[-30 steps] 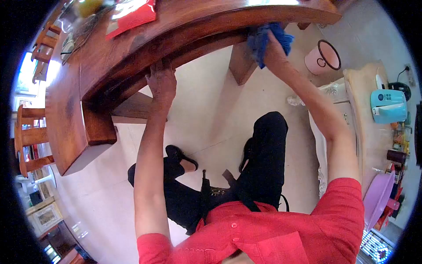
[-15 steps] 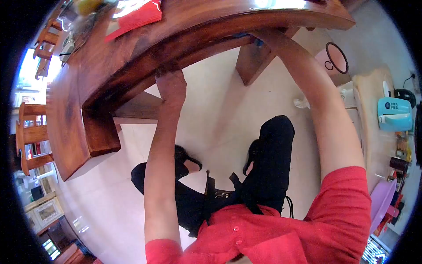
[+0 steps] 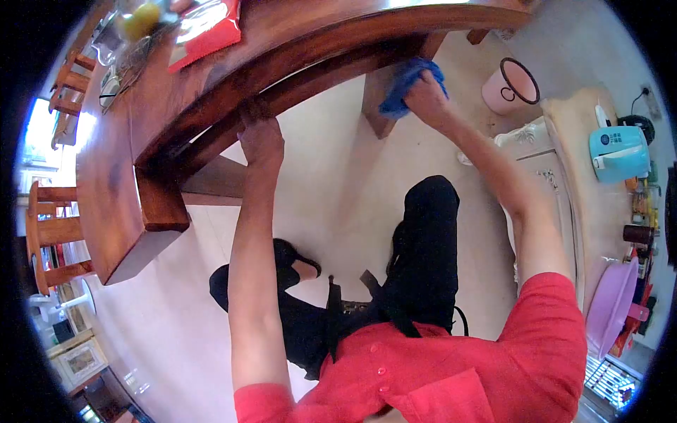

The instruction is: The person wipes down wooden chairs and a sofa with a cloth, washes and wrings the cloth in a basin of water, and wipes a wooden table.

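A curved, dark brown wooden table arches across the top and left. My left hand is at the table's lower inner rail, its fingers curled over the wood and partly lost in shadow. Further right, my right hand grips a crumpled blue cloth, which lies against a wooden leg beneath the tabletop's edge.
A pink bin with a dark rim stands at the upper right, near a pale carved cabinet bearing a turquoise appliance. A purple basin is at far right. A red packet lies on the table.
The blue cloth and my right hand, mostly hidden under the table edge half a second ago, have come down into view by the leg. My left hand remains at the rail.
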`<act>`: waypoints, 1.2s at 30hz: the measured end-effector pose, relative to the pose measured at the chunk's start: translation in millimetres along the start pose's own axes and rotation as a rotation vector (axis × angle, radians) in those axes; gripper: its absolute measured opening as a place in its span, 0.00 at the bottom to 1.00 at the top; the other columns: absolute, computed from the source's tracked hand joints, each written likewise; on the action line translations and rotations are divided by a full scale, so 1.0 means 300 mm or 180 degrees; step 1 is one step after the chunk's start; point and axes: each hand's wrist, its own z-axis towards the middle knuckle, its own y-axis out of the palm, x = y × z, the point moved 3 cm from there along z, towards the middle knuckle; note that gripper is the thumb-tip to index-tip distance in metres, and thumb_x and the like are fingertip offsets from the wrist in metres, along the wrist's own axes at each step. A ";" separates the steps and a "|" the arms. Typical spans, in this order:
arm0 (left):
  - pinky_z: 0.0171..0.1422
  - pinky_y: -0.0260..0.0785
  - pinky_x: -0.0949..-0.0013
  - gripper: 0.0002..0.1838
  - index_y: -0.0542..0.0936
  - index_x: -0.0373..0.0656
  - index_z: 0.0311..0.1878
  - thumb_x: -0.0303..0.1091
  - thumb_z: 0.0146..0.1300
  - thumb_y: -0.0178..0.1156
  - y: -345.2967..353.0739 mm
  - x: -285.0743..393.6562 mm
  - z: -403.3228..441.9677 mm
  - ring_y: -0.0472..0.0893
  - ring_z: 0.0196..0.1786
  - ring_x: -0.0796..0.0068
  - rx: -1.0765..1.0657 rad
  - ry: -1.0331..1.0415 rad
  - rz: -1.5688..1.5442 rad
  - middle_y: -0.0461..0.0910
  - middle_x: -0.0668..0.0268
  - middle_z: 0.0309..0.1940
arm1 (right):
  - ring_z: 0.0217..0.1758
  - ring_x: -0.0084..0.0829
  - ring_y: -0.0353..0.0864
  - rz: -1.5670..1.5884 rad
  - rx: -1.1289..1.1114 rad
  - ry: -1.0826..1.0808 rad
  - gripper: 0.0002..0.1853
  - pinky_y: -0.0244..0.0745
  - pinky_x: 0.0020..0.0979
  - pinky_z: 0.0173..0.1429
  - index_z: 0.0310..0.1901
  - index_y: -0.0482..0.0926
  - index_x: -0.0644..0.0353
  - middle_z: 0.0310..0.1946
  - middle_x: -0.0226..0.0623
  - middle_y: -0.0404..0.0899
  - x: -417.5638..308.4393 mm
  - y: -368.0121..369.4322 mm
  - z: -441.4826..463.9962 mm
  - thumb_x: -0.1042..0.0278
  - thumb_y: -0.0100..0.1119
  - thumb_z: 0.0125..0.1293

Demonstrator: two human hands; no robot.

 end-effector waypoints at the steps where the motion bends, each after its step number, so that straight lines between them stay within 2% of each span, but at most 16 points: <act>1: 0.51 0.70 0.54 0.24 0.68 0.32 0.54 0.30 0.52 0.55 0.002 -0.002 -0.001 0.65 0.60 0.52 0.0389 -0.0006 -0.0136 0.65 0.49 0.56 | 0.52 0.43 0.71 0.0829 0.0532 0.0579 0.15 0.55 0.47 0.62 0.39 0.78 0.58 0.42 0.39 0.77 0.042 -0.001 -0.040 0.71 0.58 0.45; 3: 0.50 0.70 0.54 0.24 0.68 0.32 0.54 0.29 0.52 0.56 0.010 -0.004 -0.013 0.65 0.60 0.52 0.0752 -0.0013 -0.0296 0.65 0.50 0.56 | 0.51 0.42 0.72 0.1658 0.1036 0.1135 0.15 0.58 0.45 0.60 0.38 0.78 0.59 0.40 0.39 0.78 0.089 -0.005 -0.091 0.74 0.58 0.45; 5: 0.50 0.70 0.53 0.25 0.68 0.33 0.54 0.27 0.50 0.56 0.012 0.003 -0.017 0.65 0.60 0.51 0.0540 0.0149 -0.0207 0.66 0.50 0.55 | 0.48 0.43 0.74 0.4687 0.2418 0.2153 0.13 0.64 0.39 0.55 0.39 0.77 0.62 0.39 0.42 0.78 0.202 -0.039 -0.154 0.75 0.54 0.48; 7: 0.51 0.70 0.54 0.25 0.68 0.33 0.54 0.28 0.51 0.57 -0.007 0.007 -0.010 0.65 0.60 0.52 0.0383 0.0011 -0.0432 0.66 0.50 0.55 | 0.44 0.43 0.75 0.3662 0.2723 0.2845 0.16 0.67 0.36 0.53 0.41 0.75 0.66 0.39 0.42 0.78 0.260 -0.122 -0.182 0.78 0.47 0.47; 9: 0.52 0.69 0.55 0.25 0.68 0.33 0.54 0.29 0.51 0.57 -0.008 0.008 -0.011 0.65 0.60 0.52 0.0186 -0.0119 -0.0624 0.67 0.50 0.55 | 0.47 0.44 0.74 0.5198 0.2429 0.2674 0.16 0.65 0.36 0.56 0.43 0.75 0.64 0.41 0.44 0.77 0.305 -0.230 -0.158 0.75 0.49 0.49; 12: 0.52 0.69 0.55 0.24 0.69 0.33 0.53 0.33 0.52 0.59 -0.005 0.007 -0.013 0.69 0.56 0.52 0.0345 -0.0141 -0.0498 0.69 0.49 0.52 | 0.49 0.45 0.72 0.3856 0.2838 0.2758 0.17 0.64 0.36 0.58 0.45 0.74 0.62 0.44 0.45 0.76 0.217 -0.126 -0.013 0.72 0.49 0.52; 17: 0.51 0.70 0.56 0.23 0.70 0.33 0.51 0.38 0.56 0.57 0.031 -0.010 0.000 0.74 0.50 0.52 0.0977 0.0079 -0.0112 0.72 0.49 0.46 | 0.54 0.44 0.70 0.3612 0.2761 0.3037 0.18 0.62 0.36 0.60 0.47 0.74 0.59 0.46 0.42 0.75 -0.015 0.127 0.071 0.70 0.51 0.52; 20: 0.49 0.71 0.58 0.20 0.72 0.33 0.49 0.35 0.56 0.55 0.008 -0.003 -0.002 0.75 0.48 0.54 0.1025 0.0039 -0.0081 0.74 0.50 0.44 | 0.53 0.45 0.70 0.4102 0.3348 0.2812 0.17 0.63 0.38 0.59 0.46 0.75 0.57 0.47 0.41 0.74 -0.184 0.227 0.083 0.69 0.52 0.52; 21: 0.49 0.71 0.59 0.19 0.72 0.34 0.49 0.35 0.56 0.55 -0.007 0.000 -0.008 0.75 0.48 0.55 0.0997 0.0005 -0.0064 0.74 0.51 0.44 | 0.52 0.45 0.70 0.4270 0.2539 0.2987 0.16 0.63 0.38 0.59 0.44 0.75 0.58 0.46 0.42 0.74 -0.258 0.292 0.093 0.70 0.53 0.51; 22: 0.46 0.72 0.61 0.17 0.73 0.35 0.46 0.33 0.54 0.55 -0.004 0.005 0.001 0.76 0.46 0.57 0.0125 -0.0060 -0.0018 0.75 0.52 0.42 | 0.52 0.44 0.70 0.4379 0.1741 0.3111 0.16 0.63 0.39 0.58 0.43 0.75 0.58 0.46 0.42 0.74 -0.304 0.345 0.105 0.71 0.53 0.50; 24: 0.44 0.72 0.63 0.15 0.74 0.36 0.44 0.31 0.53 0.55 0.005 0.004 0.000 0.76 0.44 0.60 -0.0744 -0.0197 0.0044 0.75 0.53 0.39 | 0.52 0.44 0.70 0.4242 0.1177 0.2945 0.17 0.63 0.39 0.58 0.44 0.74 0.59 0.46 0.42 0.74 -0.337 0.398 0.113 0.73 0.53 0.49; 25: 0.41 0.72 0.63 0.14 0.75 0.37 0.42 0.30 0.51 0.54 -0.019 0.005 0.002 0.76 0.43 0.62 0.0111 0.0030 0.0207 0.76 0.54 0.37 | 0.52 0.44 0.69 0.4042 0.0615 0.2796 0.18 0.63 0.39 0.58 0.44 0.73 0.59 0.46 0.43 0.73 -0.344 0.395 0.134 0.74 0.53 0.47; 27: 0.39 0.71 0.63 0.12 0.76 0.39 0.40 0.29 0.50 0.54 -0.024 0.010 -0.016 0.76 0.41 0.64 0.0897 0.0183 0.0387 0.76 0.56 0.35 | 0.51 0.44 0.70 0.4065 0.0864 0.2814 0.18 0.64 0.39 0.57 0.44 0.73 0.60 0.45 0.43 0.73 -0.350 0.342 0.120 0.74 0.54 0.47; 29: 0.38 0.71 0.61 0.12 0.76 0.39 0.39 0.30 0.49 0.54 0.000 0.012 -0.020 0.76 0.40 0.62 0.0800 0.0035 0.0203 0.76 0.56 0.34 | 0.50 0.44 0.70 0.4071 0.1095 0.2840 0.19 0.64 0.39 0.56 0.44 0.72 0.60 0.44 0.44 0.74 -0.315 0.206 0.075 0.74 0.54 0.47; 34: 0.40 0.70 0.58 0.14 0.75 0.38 0.40 0.27 0.47 0.54 -0.001 0.009 -0.032 0.75 0.40 0.57 0.1016 -0.0194 -0.0370 0.75 0.56 0.36 | 0.49 0.42 0.71 0.2864 0.3248 0.1596 0.19 0.65 0.40 0.54 0.46 0.70 0.63 0.45 0.48 0.72 -0.044 -0.259 0.138 0.69 0.54 0.49; 36: 0.41 0.70 0.57 0.14 0.75 0.37 0.40 0.27 0.47 0.54 -0.012 -0.003 -0.056 0.75 0.41 0.54 0.1134 -0.0421 -0.0462 0.74 0.55 0.36 | 0.48 0.45 0.71 0.2229 0.2556 0.1513 0.21 0.62 0.46 0.54 0.47 0.70 0.63 0.44 0.50 0.72 -0.049 -0.228 0.218 0.64 0.53 0.50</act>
